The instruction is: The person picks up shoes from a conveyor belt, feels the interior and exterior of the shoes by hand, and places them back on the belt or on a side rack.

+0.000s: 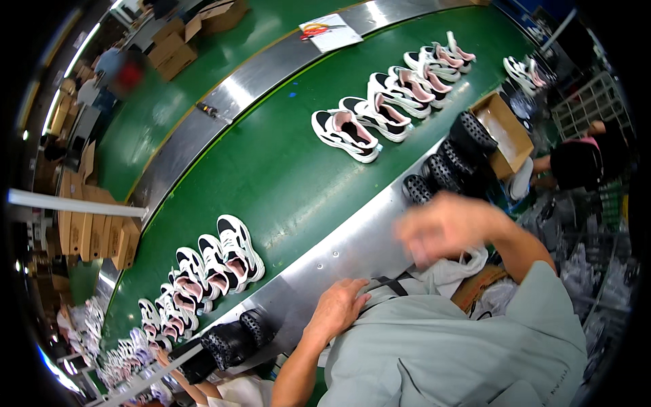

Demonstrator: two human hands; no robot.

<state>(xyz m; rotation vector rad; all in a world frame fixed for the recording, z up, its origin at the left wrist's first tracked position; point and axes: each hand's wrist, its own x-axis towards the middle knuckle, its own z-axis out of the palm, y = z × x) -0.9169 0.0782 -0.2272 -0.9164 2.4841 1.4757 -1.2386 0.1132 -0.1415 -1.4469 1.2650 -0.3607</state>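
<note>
My left hand (341, 305) rests at the belt's steel edge (339, 256), close against my grey-green shirt (441, 346). Its fingers lie stretched out, and I see nothing in them. Raised over the right part of the edge is my right hand (444, 227), smeared by motion, so its fingers cannot be read. Black rounded pieces with dotted faces (444, 166) sit just beyond it. On the green conveyor belt (271, 183), white, black and pink sneakers stand in two groups: one far right (346, 136), the other at the left (237, 251).
More black dotted pieces (234, 339) lie along the near left edge. An open cardboard box (505, 132) stands at the right. Orange-handled scissors (315, 30) lie on white paper on the far metal rail. Other people work at lower left and far right.
</note>
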